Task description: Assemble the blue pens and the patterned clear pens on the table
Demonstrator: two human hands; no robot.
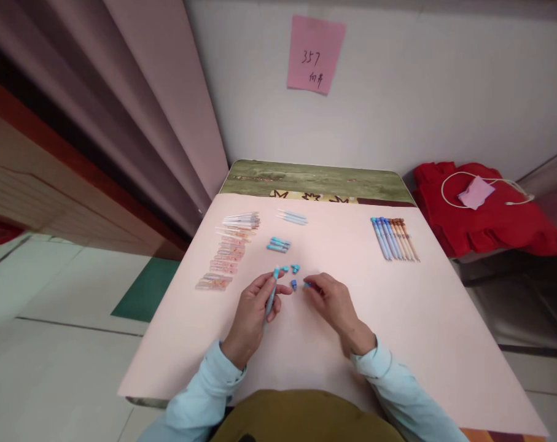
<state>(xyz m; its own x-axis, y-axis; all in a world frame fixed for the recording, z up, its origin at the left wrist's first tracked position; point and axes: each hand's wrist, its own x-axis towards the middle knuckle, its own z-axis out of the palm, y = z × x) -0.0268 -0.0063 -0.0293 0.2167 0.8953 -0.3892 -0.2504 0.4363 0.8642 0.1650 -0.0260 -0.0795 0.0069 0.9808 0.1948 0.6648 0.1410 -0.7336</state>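
My left hand (pixel 253 310) is closed around a light blue pen (pixel 271 297), held upright at a slant with its bright blue end on top. To its right, my right hand (pixel 331 301) pinches a small blue piece (pixel 307 284), mostly covered by the fingers. Between the hands lie a dark blue pen top (pixel 293 285) and a turquoise pen top (pixel 295 269). Another small turquoise piece (pixel 285 269) sits close to the left fingertips. Just beyond them are several short blue pen barrels (pixel 278 245), and farther back several pale blue refills (pixel 292 217).
Several clear and pinkish pen parts (pixel 227 256) lie in a column at the left of the pale table (pixel 352 380). Whole pens (pixel 395 239), blue and brown, form a row at the right. A red-covered stool (pixel 490 221) with a white cable stands beside the table.
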